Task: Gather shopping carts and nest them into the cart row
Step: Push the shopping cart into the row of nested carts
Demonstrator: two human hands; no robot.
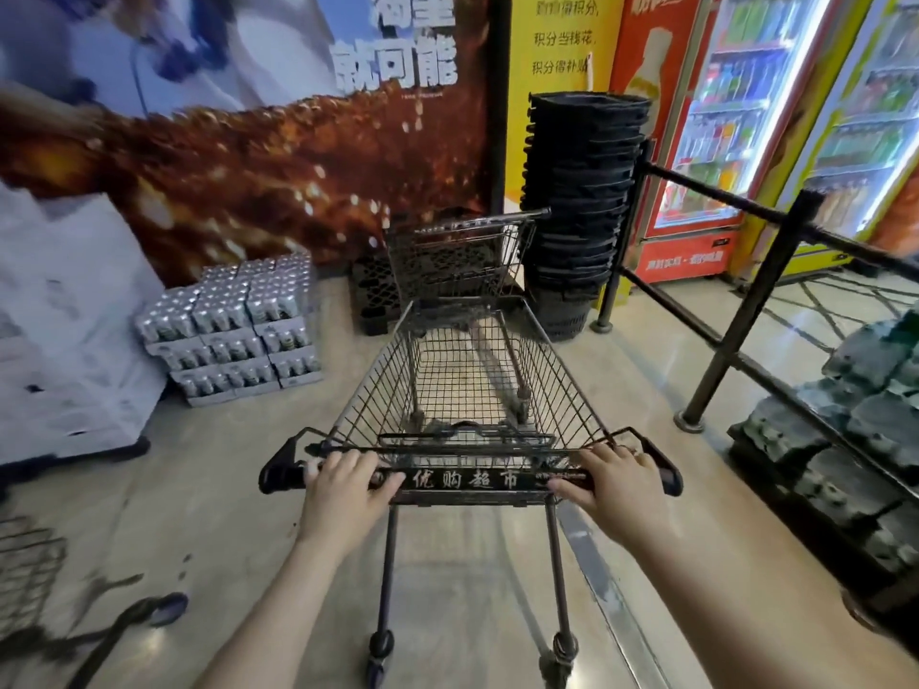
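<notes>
A wire shopping cart (467, 370) stands right in front of me, its dark handle bar (472, 480) printed with white characters. My left hand (345, 489) grips the left part of the bar and my right hand (614, 482) grips the right part. Straight ahead, a second wire cart (460, 256) stands against the wall poster, its handle end facing me. The nose of my cart sits just behind that cart's rear; whether they touch I cannot tell.
A tall stack of black baskets (579, 201) rises right of the far cart. A black rail barrier (746, 310) runs along the right, with lit drink fridges (736, 106) behind. Stacked can packs (238, 320) and white boxes (64, 330) sit left. Another cart's corner (30, 569) shows lower left.
</notes>
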